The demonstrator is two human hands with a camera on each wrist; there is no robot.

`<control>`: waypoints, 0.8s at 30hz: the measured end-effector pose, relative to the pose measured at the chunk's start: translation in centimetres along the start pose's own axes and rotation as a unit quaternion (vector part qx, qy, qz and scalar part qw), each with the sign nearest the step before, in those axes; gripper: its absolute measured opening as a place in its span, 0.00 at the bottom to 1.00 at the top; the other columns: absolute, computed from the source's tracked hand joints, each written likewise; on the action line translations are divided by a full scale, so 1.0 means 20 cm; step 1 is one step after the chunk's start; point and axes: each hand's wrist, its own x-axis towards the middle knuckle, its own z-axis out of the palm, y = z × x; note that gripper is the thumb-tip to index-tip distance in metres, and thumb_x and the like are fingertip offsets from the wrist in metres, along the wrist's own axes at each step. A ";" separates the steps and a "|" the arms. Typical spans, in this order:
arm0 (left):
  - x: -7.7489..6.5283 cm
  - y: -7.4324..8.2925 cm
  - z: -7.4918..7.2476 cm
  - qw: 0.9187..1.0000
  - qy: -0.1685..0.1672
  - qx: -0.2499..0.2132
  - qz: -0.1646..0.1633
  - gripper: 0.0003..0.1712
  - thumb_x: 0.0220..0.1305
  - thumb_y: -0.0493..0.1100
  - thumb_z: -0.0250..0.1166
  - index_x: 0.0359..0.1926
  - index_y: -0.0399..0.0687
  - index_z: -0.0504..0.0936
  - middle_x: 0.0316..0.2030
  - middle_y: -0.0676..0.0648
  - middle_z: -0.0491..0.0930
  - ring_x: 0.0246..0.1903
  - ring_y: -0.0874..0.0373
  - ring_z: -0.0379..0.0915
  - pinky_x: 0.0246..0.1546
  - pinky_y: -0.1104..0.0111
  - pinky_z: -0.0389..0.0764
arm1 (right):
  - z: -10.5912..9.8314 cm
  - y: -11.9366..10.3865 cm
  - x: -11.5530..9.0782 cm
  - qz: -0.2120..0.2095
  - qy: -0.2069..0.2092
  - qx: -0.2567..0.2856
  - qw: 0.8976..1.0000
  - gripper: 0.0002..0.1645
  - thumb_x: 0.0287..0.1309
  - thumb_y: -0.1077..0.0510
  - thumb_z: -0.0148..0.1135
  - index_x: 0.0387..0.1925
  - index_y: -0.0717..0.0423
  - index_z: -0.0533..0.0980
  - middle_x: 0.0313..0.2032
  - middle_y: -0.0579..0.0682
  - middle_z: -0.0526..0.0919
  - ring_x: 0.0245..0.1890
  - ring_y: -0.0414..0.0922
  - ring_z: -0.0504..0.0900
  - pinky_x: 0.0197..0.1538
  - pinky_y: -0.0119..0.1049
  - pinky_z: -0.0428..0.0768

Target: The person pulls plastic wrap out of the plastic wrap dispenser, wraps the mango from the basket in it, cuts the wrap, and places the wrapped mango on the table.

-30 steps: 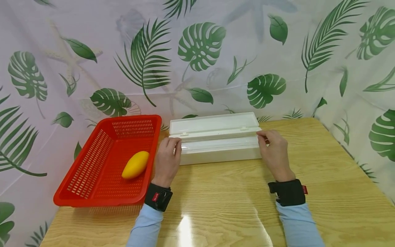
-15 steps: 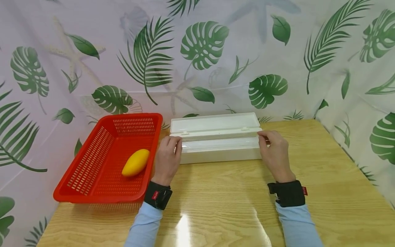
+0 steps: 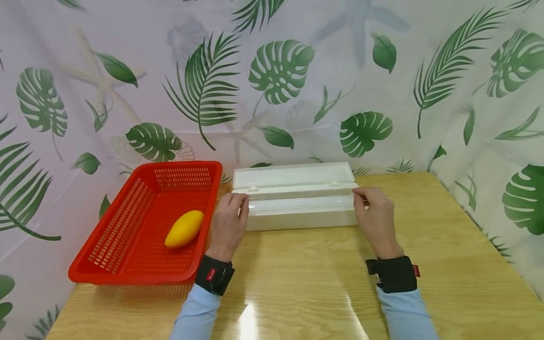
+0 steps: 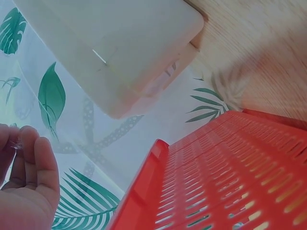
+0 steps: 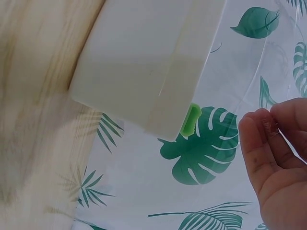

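A long white cling film dispenser point(image 3: 301, 220) lies on the table with its lid point(image 3: 293, 175) tipped back. Clear film point(image 3: 299, 204) shows along its opening. At the left end, my left hand point(image 3: 229, 222) pinches the film between thumb and fingers; a clear crumpled bit shows at the fingertips point(image 4: 29, 136) in the left wrist view. My right hand point(image 3: 376, 217) pinches the film's other corner at the right end, where transparent film shows at the fingertips point(image 5: 263, 120). Both hands are raised off the box body in the wrist views.
To the left stands a red plastic basket point(image 3: 140, 276) with a yellow mango point(image 3: 184, 229) inside, its side close to my left forearm. A leaf-patterned curtain point(image 3: 297, 118) hangs behind the wooden table point(image 3: 297, 274). A small green part point(image 5: 192, 120) sits at the dispenser's right end.
The head view has shifted slightly, so the scene sits a little lower. Both hands keep their pinch at the dispenser's ends, with no clear movement against it.
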 end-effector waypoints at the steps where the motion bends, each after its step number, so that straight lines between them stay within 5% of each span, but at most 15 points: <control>1: 0.00 0.00 0.00 1.000 0.002 0.000 0.000 0.06 0.58 0.37 0.63 0.37 0.39 0.80 0.31 0.41 0.79 0.32 0.52 0.69 0.35 0.61 0.82 | 0.01 0.00 0.00 -0.002 0.000 0.001 1.000 0.06 0.53 0.71 0.56 0.32 0.68 0.79 0.27 0.63 0.80 0.26 0.51 0.76 0.27 0.49 0.79; 24: 0.00 -0.03 0.01 1.000 0.016 0.008 0.014 0.07 0.54 0.34 0.65 0.37 0.41 0.80 0.32 0.42 0.79 0.32 0.53 0.70 0.37 0.63 0.82 | 0.00 -0.03 -0.02 -0.011 0.011 -0.011 1.000 0.09 0.49 0.75 0.57 0.33 0.68 0.79 0.26 0.61 0.80 0.26 0.50 0.76 0.27 0.49 0.77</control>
